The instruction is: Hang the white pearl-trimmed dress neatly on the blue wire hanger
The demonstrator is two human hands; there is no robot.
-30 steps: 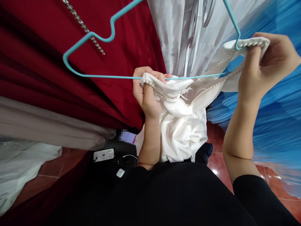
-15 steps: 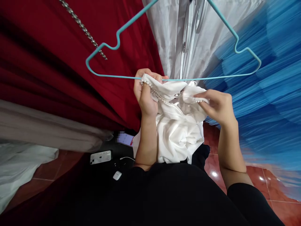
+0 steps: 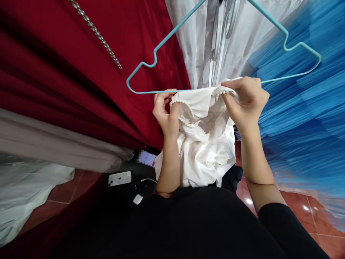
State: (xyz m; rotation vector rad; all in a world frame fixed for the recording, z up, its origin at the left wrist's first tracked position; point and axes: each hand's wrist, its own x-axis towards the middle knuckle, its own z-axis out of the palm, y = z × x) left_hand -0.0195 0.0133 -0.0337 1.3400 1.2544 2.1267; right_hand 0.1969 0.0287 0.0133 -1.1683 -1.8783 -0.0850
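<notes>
A white garment (image 3: pixel 202 154) with pearl beads along its neckline hangs down over my lap. My left hand (image 3: pixel 166 111) pinches its upper left edge, thumb on the beaded side. At the upper right edge, my right hand (image 3: pixel 246 99) grips the cloth between thumb and fingers. The bottom bar of a light blue hanger (image 3: pixel 159 92) runs along the garment's top edge. On the right the cloth and my right hand cover part of that bar.
Red draped fabric (image 3: pixel 129 43) with a beaded strand (image 3: pixel 98 34) hangs at the left. Blue tulle (image 3: pixel 302 100) fills the right side, with white cloth (image 3: pixel 242 43) behind the hanger. A phone (image 3: pixel 119 178) and a small white case (image 3: pixel 137 199) lie on a black surface.
My right hand has moved up, bringing the garment's right edge over the hanger bar. The hanger has shifted right and tilts up at its right end. The left hand keeps its hold.
</notes>
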